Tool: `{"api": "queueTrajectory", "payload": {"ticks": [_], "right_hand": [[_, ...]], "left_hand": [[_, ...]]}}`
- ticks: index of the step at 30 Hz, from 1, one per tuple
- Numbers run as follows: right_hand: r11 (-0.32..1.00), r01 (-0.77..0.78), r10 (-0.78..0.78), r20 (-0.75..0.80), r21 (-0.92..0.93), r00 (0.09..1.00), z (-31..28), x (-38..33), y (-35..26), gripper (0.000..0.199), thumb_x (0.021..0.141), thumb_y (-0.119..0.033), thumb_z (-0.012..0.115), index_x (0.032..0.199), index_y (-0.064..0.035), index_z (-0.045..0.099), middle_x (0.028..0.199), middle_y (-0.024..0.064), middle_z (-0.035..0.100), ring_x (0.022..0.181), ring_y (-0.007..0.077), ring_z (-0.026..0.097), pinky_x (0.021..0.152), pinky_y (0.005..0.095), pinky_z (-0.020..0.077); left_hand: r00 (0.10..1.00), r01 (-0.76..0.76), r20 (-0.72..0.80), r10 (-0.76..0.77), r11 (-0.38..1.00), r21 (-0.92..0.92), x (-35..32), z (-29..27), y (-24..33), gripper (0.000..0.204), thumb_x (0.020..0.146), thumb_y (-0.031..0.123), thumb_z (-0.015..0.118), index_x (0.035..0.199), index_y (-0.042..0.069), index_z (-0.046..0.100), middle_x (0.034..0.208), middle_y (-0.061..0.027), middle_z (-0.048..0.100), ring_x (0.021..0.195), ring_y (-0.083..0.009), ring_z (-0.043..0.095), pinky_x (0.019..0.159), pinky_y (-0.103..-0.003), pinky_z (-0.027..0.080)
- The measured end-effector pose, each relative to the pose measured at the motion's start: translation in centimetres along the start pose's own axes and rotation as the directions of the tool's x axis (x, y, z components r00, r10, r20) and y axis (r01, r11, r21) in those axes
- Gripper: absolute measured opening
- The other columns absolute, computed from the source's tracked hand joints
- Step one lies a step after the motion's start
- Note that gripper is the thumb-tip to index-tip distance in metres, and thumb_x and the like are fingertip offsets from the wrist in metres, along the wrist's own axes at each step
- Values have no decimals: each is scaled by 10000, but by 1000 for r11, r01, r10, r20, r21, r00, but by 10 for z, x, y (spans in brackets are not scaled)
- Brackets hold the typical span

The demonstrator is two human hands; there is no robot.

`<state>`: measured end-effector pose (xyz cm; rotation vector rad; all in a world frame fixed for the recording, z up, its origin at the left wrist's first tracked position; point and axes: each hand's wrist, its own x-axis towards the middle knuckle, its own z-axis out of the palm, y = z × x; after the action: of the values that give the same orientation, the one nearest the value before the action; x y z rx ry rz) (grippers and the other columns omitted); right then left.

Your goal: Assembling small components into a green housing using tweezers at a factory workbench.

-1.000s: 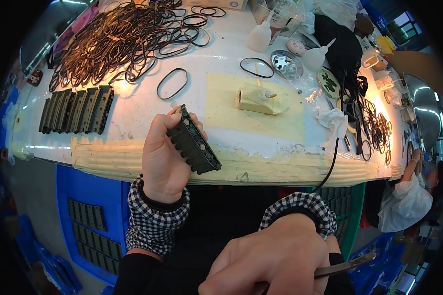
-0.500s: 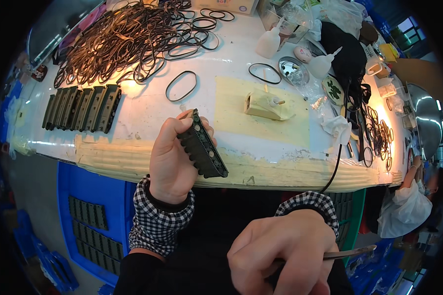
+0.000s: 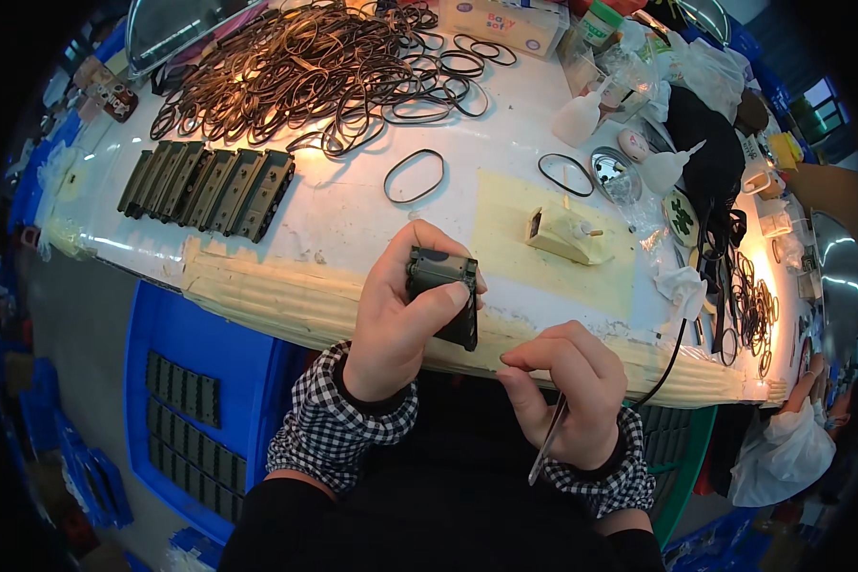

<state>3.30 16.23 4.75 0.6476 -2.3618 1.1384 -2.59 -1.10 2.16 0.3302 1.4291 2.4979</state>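
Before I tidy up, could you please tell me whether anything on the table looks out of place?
Mildly: one dark loop lies apart from the tangled heap of similar loops, and the yellowish tape along the white table's front edge looks wrinkled, not flat.

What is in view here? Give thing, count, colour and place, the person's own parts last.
table: 1, white, across the middle
held part: 1, dark green, in left hand
tool: 1, grey metal, in right hand
row of parts: several, dark green, table left
band piles: 2, brown-black, back left and far right
loose bands: 2, black, mid-table
sheet: 1, pale yellow, mid-table
block: 1, pale yellow, on sheet
bottles: 2, whitish, back right
tin: 1, silver, near bottles
clutter: uncountable, mixed, table right
blue bin: 1, blue, below left
green bin: 1, green, below right
co-worker: 1, partly hidden, far right
left hand: 1, bare, centre
right hand: 1, bare, right of centre
sleeves: 2, black-and-white check, wrists
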Motion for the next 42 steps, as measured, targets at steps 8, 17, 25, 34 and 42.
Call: {"api": "queueTrajectory", "payload": {"ticks": [8,17,25,34,42], "right_hand": [[1000,-3,3,-16,1,1000,3,-2,0,151,760,-92,770,811,-55,633,707,64,594,566,229,584,511,319,459],[1000,-7,7,-14,0,1000,3,-5,2,152,757,-79,770,799,-56,626,690,61,580,553,230,569,506,321,448],[1000,-16,16,-13,-6,1000,2,-6,3,156,758,-82,771,798,-60,622,694,55,580,553,227,567,510,319,445],[1000,-8,8,-4,-7,1000,2,-7,4,151,765,-90,764,795,-61,619,692,51,575,555,225,567,511,319,446],[1000,-8,9,7,-17,1000,1,-9,4,149,763,-86,763,799,-64,621,707,48,576,571,222,574,524,319,453]], "left_hand": [[967,201,234,-102,870,-450,8,-11,-9,255,847,166,571,1054,52,475,886,-116,586,828,-195,577,770,-303,482],[942,292,307,-136,785,-547,8,-9,-13,280,842,203,555,1070,61,479,893,-110,545,827,-216,523,743,-319,464],[933,327,305,-188,796,-510,8,-5,-8,337,809,254,560,1076,72,466,876,-80,487,829,-202,455,754,-347,403],[910,369,373,-179,757,-538,9,-7,-11,330,817,251,560,1083,77,471,884,-72,492,831,-198,463,756,-346,415],[907,371,384,-171,756,-540,9,-6,-12,297,834,223,587,1072,99,462,867,-54,492,823,-184,467,759,-331,423]]}}
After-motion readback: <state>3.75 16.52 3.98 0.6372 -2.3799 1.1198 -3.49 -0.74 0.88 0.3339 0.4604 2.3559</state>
